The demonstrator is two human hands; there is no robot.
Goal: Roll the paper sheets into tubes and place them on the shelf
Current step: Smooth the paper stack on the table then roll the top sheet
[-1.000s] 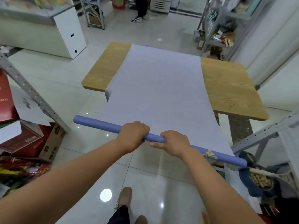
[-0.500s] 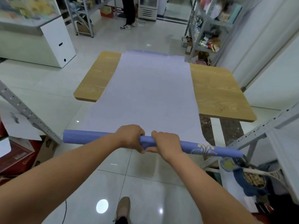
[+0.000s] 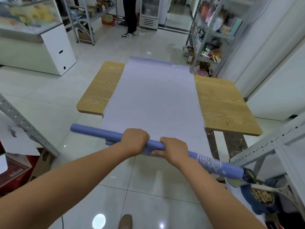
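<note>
Left hand (image 3: 135, 141) and right hand (image 3: 175, 150): fingers (image 3: 165, 140) curled around the purple rolled tube (image 3: 95, 131), side by side at mid-length. Beyond the fingers, the unrolled paper sheet (image 3: 156, 100) lies across the desk (image 3: 221, 104).

The floor (image 3: 41, 90) is glossy pale tile with grey grout lines; a round reflection of a ceiling light (image 3: 99, 221) shows at the near edge. A wood-grain table (image 3: 221, 103) with rounded corners stands at centre, a white chest freezer (image 3: 54, 47) with a glass top stands at far left, and a white wall (image 3: 272, 47) runs along the right. Stocked grey metal racks stand at rear left (image 3: 82, 19) and at right (image 3: 209, 35), with an upright glass-door cooler (image 3: 150, 12) between them at the back.
</note>
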